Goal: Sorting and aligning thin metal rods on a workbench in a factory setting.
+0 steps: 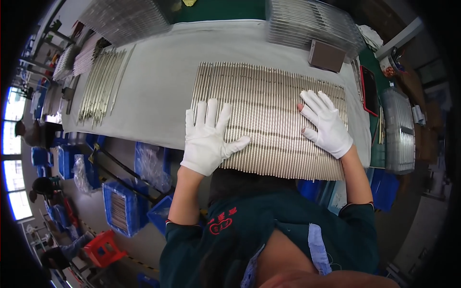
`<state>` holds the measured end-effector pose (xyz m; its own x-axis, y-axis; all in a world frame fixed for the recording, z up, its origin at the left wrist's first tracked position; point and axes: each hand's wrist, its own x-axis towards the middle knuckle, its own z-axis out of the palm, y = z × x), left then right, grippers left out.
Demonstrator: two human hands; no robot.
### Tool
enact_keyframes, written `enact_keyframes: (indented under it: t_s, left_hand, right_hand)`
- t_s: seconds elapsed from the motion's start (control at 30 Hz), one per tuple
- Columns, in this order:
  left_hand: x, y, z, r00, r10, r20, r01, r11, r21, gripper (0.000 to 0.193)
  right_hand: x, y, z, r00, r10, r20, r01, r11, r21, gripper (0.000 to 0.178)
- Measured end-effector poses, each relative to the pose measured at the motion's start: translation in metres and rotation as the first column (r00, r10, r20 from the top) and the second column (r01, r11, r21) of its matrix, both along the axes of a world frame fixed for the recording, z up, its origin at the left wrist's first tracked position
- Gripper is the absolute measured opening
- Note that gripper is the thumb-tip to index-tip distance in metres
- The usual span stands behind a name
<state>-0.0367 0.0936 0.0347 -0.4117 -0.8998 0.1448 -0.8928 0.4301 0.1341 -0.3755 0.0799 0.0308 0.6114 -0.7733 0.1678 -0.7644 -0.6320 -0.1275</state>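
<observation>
- Your left hand [205, 144] rests on the shiny rods [269, 110], fingers spread wide.
- Your right hand [327, 128] rests near their right edge, fingers stretched out.

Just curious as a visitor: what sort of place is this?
Probably a factory workshop: thin, metal-looking rods lined up on a workbench, stacked clear plastic trays, and blue crates nearby.

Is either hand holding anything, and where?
Nothing is visibly gripped: the left hand and right hand lie spread on the row of metal rods, near opposite sides.
</observation>
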Motion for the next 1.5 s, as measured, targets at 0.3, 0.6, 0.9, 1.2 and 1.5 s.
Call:
enact_keyframes:
  t_s: [0.3, 0.6, 0.9, 1.2, 1.5]
  left_hand:
    - [-0.01, 0.029, -0.003, 0.969, -0.205, -0.136, 0.201, 0.979, -0.042, 0.084]
    - [0.018, 0.037, 0.005, 0.968, -0.214, -0.128, 0.215, 0.977, -0.002, 0.079]
    - [0.056, 0.04, -0.001, 0.996, -0.034, -0.08, 0.031, 0.999, -0.033, 0.075]
    - [0.026, 0.042, 0.006, 0.958, -0.243, -0.151, 0.232, 0.969, -0.085, 0.076]
    - [0.041, 0.044, 0.002, 0.97, -0.202, -0.135, 0.193, 0.978, -0.078, 0.067]
  right_hand:
    - [-0.001, -0.001, -0.002, 1.0, 0.002, 0.004, -0.002, 1.0, -0.009, 0.059]
    - [-0.005, -0.001, -0.007, 1.0, 0.002, -0.027, -0.003, 1.0, -0.016, 0.062]
    - [-0.004, -0.001, -0.005, 1.0, 0.003, -0.022, -0.004, 1.0, -0.018, 0.062]
    - [-0.006, -0.004, -0.004, 0.999, 0.031, -0.011, -0.031, 0.999, -0.011, 0.062]
    - [-0.005, -0.001, -0.003, 0.999, 0.004, -0.052, -0.004, 1.0, -0.003, 0.062]
